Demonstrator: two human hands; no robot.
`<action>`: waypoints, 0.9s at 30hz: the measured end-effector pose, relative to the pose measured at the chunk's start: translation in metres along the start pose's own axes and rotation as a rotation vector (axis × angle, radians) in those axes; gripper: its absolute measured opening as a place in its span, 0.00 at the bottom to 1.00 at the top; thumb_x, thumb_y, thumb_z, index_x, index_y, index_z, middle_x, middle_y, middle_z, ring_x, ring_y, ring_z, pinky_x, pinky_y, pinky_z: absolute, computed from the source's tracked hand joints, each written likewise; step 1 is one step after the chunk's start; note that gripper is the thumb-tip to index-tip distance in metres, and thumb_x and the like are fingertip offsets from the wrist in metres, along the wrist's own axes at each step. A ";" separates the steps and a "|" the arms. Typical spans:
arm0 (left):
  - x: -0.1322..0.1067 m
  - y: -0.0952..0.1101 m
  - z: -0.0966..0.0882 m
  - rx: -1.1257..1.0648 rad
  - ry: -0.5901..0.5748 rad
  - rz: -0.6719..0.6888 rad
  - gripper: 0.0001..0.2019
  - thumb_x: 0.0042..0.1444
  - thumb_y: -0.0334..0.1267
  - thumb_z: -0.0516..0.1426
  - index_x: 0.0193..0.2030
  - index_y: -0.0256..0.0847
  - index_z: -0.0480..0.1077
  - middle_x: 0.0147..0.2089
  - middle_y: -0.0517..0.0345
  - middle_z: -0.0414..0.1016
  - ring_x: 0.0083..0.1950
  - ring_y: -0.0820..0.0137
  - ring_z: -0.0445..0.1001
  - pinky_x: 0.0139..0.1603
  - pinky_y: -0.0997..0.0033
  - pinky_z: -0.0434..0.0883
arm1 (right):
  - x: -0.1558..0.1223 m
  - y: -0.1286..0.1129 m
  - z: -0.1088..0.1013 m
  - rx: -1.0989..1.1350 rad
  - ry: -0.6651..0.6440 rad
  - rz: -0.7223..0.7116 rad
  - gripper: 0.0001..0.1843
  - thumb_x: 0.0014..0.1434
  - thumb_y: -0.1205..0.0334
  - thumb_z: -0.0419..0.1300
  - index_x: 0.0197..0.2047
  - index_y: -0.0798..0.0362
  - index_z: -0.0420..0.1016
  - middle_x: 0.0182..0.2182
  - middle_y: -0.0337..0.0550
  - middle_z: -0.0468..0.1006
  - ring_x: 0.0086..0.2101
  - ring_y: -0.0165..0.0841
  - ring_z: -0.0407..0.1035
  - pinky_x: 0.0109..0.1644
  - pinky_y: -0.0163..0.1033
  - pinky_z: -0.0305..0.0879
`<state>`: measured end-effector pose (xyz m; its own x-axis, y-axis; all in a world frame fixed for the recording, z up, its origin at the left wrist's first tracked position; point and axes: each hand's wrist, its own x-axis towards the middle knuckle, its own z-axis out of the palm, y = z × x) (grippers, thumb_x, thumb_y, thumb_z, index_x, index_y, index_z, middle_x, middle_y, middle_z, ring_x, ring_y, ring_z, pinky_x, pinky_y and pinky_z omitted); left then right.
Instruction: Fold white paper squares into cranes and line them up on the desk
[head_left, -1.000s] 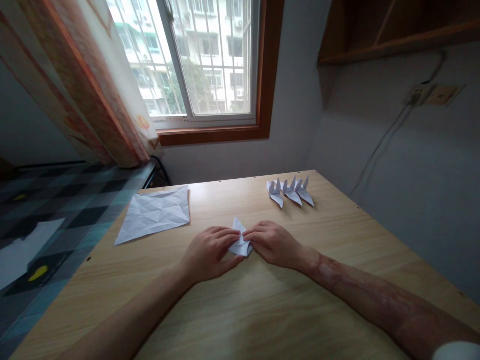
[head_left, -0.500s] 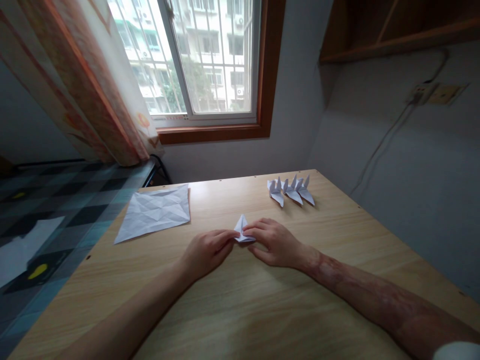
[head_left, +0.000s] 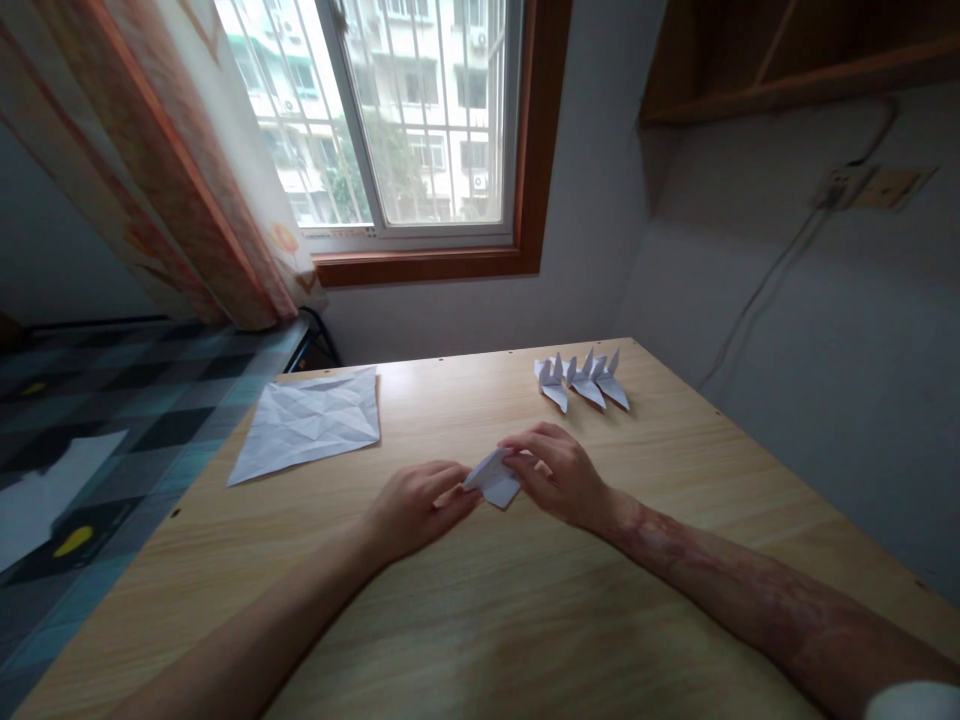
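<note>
A small folded white paper piece (head_left: 495,479) sits just above the wooden table (head_left: 525,600), held between both my hands. My left hand (head_left: 416,508) pinches its left end with curled fingers. My right hand (head_left: 559,472) grips its upper right side, fingers bent over the fold. A creased, unfolded white paper sheet (head_left: 309,425) lies flat at the table's back left. Several finished white folded paper figures (head_left: 583,379) stand in a row at the back right.
A window with a wooden frame (head_left: 435,262) and a patterned curtain (head_left: 172,190) are behind the table. A bed with a checked cover (head_left: 97,420) lies to the left. The grey wall (head_left: 810,330) runs along the table's right edge, with a cable and sockets (head_left: 862,188).
The folded piece was turned over between my hands, from a pointed tip standing up to a flatter flap facing me. My right hand lifted and shifted slightly back.
</note>
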<state>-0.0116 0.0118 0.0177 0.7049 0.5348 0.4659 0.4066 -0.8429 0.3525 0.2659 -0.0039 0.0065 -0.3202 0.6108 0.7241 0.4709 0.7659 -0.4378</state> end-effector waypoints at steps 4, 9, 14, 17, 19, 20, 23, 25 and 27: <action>0.000 -0.001 0.000 -0.017 -0.025 0.010 0.07 0.72 0.41 0.63 0.51 0.43 0.80 0.36 0.59 0.84 0.34 0.68 0.81 0.37 0.71 0.72 | -0.003 0.002 0.002 0.003 0.016 0.057 0.11 0.75 0.61 0.66 0.58 0.47 0.79 0.43 0.47 0.86 0.44 0.42 0.78 0.50 0.47 0.74; 0.002 0.002 -0.002 -0.053 -0.008 -0.016 0.08 0.70 0.38 0.63 0.54 0.46 0.78 0.44 0.58 0.88 0.40 0.67 0.86 0.42 0.71 0.75 | -0.003 0.002 0.002 0.011 -0.017 0.078 0.03 0.74 0.63 0.66 0.50 0.48 0.80 0.39 0.45 0.84 0.41 0.41 0.77 0.49 0.47 0.71; 0.000 0.006 -0.004 -0.111 0.082 -0.053 0.25 0.63 0.43 0.70 0.64 0.47 0.72 0.49 0.58 0.89 0.44 0.65 0.88 0.45 0.70 0.78 | -0.002 0.002 0.001 0.020 -0.048 0.082 0.02 0.75 0.61 0.65 0.48 0.49 0.80 0.37 0.44 0.83 0.40 0.40 0.76 0.48 0.46 0.70; 0.000 0.008 -0.005 -0.116 0.098 -0.089 0.22 0.67 0.41 0.66 0.66 0.48 0.72 0.48 0.59 0.89 0.43 0.66 0.88 0.44 0.71 0.79 | -0.002 0.001 0.001 0.029 -0.059 0.071 0.03 0.76 0.60 0.65 0.49 0.48 0.80 0.38 0.43 0.84 0.39 0.39 0.77 0.49 0.46 0.69; 0.001 0.008 -0.005 -0.118 0.104 -0.104 0.17 0.69 0.39 0.64 0.63 0.48 0.74 0.46 0.59 0.89 0.42 0.67 0.88 0.43 0.72 0.78 | -0.001 0.001 0.001 0.035 -0.073 0.057 0.04 0.76 0.60 0.65 0.50 0.48 0.81 0.39 0.43 0.85 0.39 0.38 0.77 0.49 0.46 0.69; 0.001 0.009 -0.005 -0.122 0.108 -0.106 0.16 0.69 0.39 0.63 0.62 0.47 0.75 0.45 0.59 0.89 0.41 0.68 0.88 0.43 0.72 0.78 | -0.001 0.001 0.001 0.036 -0.076 0.052 0.04 0.77 0.60 0.65 0.51 0.48 0.81 0.39 0.43 0.85 0.39 0.38 0.78 0.50 0.46 0.69; 0.002 0.008 -0.005 -0.122 0.116 -0.112 0.13 0.70 0.38 0.63 0.59 0.47 0.76 0.43 0.59 0.89 0.40 0.68 0.87 0.42 0.73 0.78 | -0.001 0.001 0.001 0.039 -0.080 0.047 0.03 0.76 0.61 0.65 0.51 0.48 0.80 0.39 0.42 0.86 0.39 0.38 0.78 0.49 0.46 0.69; 0.001 0.008 -0.004 -0.118 0.126 -0.117 0.12 0.69 0.38 0.63 0.58 0.46 0.76 0.43 0.59 0.88 0.40 0.68 0.87 0.41 0.73 0.79 | -0.001 0.001 0.001 0.042 -0.082 0.040 0.03 0.75 0.61 0.66 0.51 0.48 0.79 0.40 0.42 0.86 0.39 0.38 0.78 0.50 0.45 0.70; 0.001 0.007 -0.003 -0.105 0.144 -0.124 0.12 0.69 0.38 0.63 0.58 0.46 0.76 0.43 0.59 0.88 0.40 0.68 0.87 0.42 0.73 0.79 | -0.002 0.002 0.002 0.044 -0.085 0.026 0.03 0.75 0.61 0.66 0.51 0.47 0.78 0.41 0.42 0.86 0.39 0.38 0.78 0.50 0.45 0.70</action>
<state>-0.0100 0.0064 0.0228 0.5598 0.6436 0.5220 0.4170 -0.7631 0.4937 0.2659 -0.0030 0.0035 -0.3776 0.6441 0.6652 0.4438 0.7564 -0.4805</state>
